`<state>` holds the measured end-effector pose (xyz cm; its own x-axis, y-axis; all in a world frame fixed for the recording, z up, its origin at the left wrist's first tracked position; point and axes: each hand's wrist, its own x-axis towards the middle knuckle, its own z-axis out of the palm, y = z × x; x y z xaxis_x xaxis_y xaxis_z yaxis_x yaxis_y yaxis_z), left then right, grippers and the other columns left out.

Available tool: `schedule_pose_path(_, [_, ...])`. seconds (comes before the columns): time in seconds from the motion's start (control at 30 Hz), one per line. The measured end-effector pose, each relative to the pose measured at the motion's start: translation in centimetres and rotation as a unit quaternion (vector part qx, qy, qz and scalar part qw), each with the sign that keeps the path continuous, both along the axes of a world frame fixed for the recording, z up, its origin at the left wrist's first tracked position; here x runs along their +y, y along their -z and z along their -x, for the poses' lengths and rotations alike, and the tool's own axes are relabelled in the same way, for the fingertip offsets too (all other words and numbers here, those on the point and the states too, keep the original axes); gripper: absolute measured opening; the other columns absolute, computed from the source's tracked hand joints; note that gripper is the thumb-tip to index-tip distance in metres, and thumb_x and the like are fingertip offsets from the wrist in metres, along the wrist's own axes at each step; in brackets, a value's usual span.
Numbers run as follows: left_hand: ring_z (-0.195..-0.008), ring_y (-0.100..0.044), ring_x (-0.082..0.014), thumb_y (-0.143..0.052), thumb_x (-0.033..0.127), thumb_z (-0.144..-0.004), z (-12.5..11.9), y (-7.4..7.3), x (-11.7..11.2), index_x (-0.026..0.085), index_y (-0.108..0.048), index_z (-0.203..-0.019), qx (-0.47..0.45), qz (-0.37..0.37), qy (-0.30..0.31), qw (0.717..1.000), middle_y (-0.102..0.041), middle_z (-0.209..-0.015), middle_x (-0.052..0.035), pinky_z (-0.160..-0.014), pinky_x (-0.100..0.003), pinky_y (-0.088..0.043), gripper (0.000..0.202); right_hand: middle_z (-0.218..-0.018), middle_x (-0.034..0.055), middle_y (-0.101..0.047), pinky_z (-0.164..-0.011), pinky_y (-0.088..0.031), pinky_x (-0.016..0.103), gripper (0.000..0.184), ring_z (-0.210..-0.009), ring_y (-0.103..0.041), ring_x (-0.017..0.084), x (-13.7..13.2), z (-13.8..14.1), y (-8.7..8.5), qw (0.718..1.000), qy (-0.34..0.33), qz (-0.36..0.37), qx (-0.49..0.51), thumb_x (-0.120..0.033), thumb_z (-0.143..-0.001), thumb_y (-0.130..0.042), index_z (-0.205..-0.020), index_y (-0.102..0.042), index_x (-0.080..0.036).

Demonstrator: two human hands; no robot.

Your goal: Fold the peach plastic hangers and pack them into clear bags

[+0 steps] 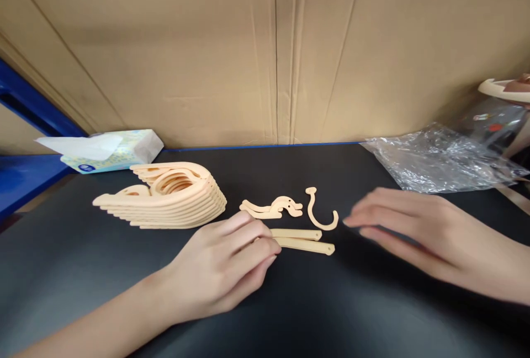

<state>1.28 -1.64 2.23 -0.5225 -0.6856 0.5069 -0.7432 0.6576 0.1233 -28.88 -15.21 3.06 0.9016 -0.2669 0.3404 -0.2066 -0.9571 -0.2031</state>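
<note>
My left hand (234, 256) rests over the left ends of two flat beige bars (306, 245), with its fingers curled around them. The bars lie almost side by side on the black table, and their right ends each have a small hole. Behind them sits a beige curved piece (273, 208) with small holes. To its right lies a beige hanger hook (321, 217). My right hand (406, 231) hovers to the right of the hook, thumb apart from the fingers, holding nothing; it is slightly blurred.
A stack of identical beige curved hanger pieces (165, 198) stands left of the middle. A tissue pack (114, 151) lies behind it. Clear plastic wrapping (439, 162) covers the back right. Cardboard (199, 54) rises along the back edge, and a blue frame (28, 110) stands at left.
</note>
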Motion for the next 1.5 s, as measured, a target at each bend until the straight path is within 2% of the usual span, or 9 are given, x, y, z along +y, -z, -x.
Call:
schedule_pose_path(0.13, [-0.076,-0.054,-0.0165,-0.048,0.006,-0.096,-0.9,1.3,-0.3,0.015,-0.063,-0.101,-0.001,0.007,0.004,1.000,-0.067,-0.088,-0.0050,-0.068,-0.026,-0.047,0.019,-0.121,0.0085,-0.069,-0.087,-0.056,0.032,0.026,-0.106,-0.067,0.020,-3.0,-3.7,1.3,0.999,-0.027,0.020,-0.013,-0.019,-0.101,-0.046,-0.119,-0.065,-0.022])
schedule_pose_path(0.27, [-0.074,-0.053,-0.0169,-0.049,0.003,-0.092,-1.1,1.6,0.1,0.015,-0.063,-0.101,0.015,-0.004,0.017,1.000,-0.067,-0.088,-0.0056,-0.068,-0.027,-0.048,0.021,-0.139,0.0083,-0.062,-0.098,-0.053,0.038,0.035,-0.125,-0.060,0.021,-3.1,-4.0,3.4,1.000,-0.024,0.011,0.014,-0.017,-0.102,-0.043,-0.133,-0.059,-0.024])
schedule_pose_path(0.37, [-0.075,-0.052,-0.0167,-0.050,0.002,-0.090,-1.0,1.6,0.1,0.015,-0.063,-0.100,0.039,-0.007,0.026,0.999,-0.066,-0.087,-0.0056,-0.069,-0.027,-0.048,0.021,-0.141,0.0074,-0.062,-0.103,-0.050,0.040,0.037,-0.129,-0.056,0.021,-2.9,-3.9,3.9,1.000,-0.013,0.011,0.009,-0.016,-0.103,-0.041,-0.136,-0.056,-0.023])
schedule_pose_path(0.53, [-0.076,-0.052,-0.0157,-0.051,0.000,-0.089,-0.6,1.5,-0.4,0.014,-0.064,-0.098,0.079,-0.048,0.035,0.995,-0.067,-0.088,-0.0043,-0.068,-0.027,-0.047,0.022,-0.128,0.0074,-0.068,-0.098,-0.053,0.040,0.031,-0.119,-0.062,0.021,-3.4,-3.9,3.7,0.999,0.018,-0.028,-0.006,-0.020,-0.103,-0.043,-0.132,-0.057,-0.022])
schedule_pose_path(0.8, [-0.072,-0.052,-0.0158,-0.050,0.002,-0.090,-0.1,1.4,-0.7,0.015,-0.063,-0.096,0.075,-0.029,0.033,0.996,-0.068,-0.086,-0.0041,-0.064,-0.027,-0.047,0.020,-0.118,0.0082,-0.070,-0.091,-0.058,0.038,0.028,-0.111,-0.066,0.022,-4.0,-3.1,4.0,0.997,0.039,-0.054,-0.044,-0.020,-0.101,-0.046,-0.124,-0.061,-0.025])
schedule_pose_path(0.97, [-0.072,-0.054,-0.0164,-0.050,0.003,-0.091,0.0,1.6,-0.8,0.015,-0.063,-0.095,0.061,-0.025,0.011,0.998,-0.066,-0.084,-0.0040,-0.066,-0.029,-0.048,0.018,-0.118,0.0082,-0.070,-0.087,-0.059,0.037,0.029,-0.108,-0.067,0.022,-3.8,-3.2,4.2,0.998,0.021,-0.023,-0.050,-0.017,-0.101,-0.046,-0.123,-0.064,-0.025])
schedule_pose_path(1.2, [-0.082,-0.057,-0.0177,-0.048,0.007,-0.095,0.5,2.0,-1.2,0.016,-0.063,-0.099,0.016,0.002,-0.071,0.997,-0.068,-0.092,-0.0048,-0.075,-0.029,-0.050,0.017,-0.113,0.0086,-0.073,-0.081,-0.056,0.037,0.027,-0.097,-0.070,0.022,-4.4,-4.9,3.3,0.995,-0.034,0.091,-0.026,-0.018,-0.100,-0.048,-0.115,-0.069,-0.021])
schedule_pose_path(1.4, [-0.084,-0.056,-0.0173,-0.051,0.006,-0.094,0.5,1.8,-1.2,0.015,-0.062,-0.101,0.033,-0.011,-0.060,0.998,-0.068,-0.094,-0.0038,-0.081,-0.030,-0.049,0.016,-0.123,0.0082,-0.071,-0.089,-0.053,0.036,0.031,-0.110,-0.065,0.021,-5.1,-6.1,3.4,0.993,-0.072,0.093,-0.020,-0.018,-0.103,-0.041,-0.119,-0.068,-0.019])
schedule_pose_path(1.5, [-0.085,-0.056,-0.0163,-0.050,0.004,-0.093,0.4,1.8,-1.2,0.016,-0.062,-0.104,0.046,-0.018,-0.041,0.998,-0.067,-0.092,-0.0031,-0.081,-0.028,-0.049,0.019,-0.114,0.0078,-0.071,-0.082,-0.053,0.036,0.034,-0.098,-0.064,0.020,-5.0,-6.0,3.6,0.994,-0.054,0.091,-0.005,-0.021,-0.104,-0.042,-0.125,-0.069,-0.024])
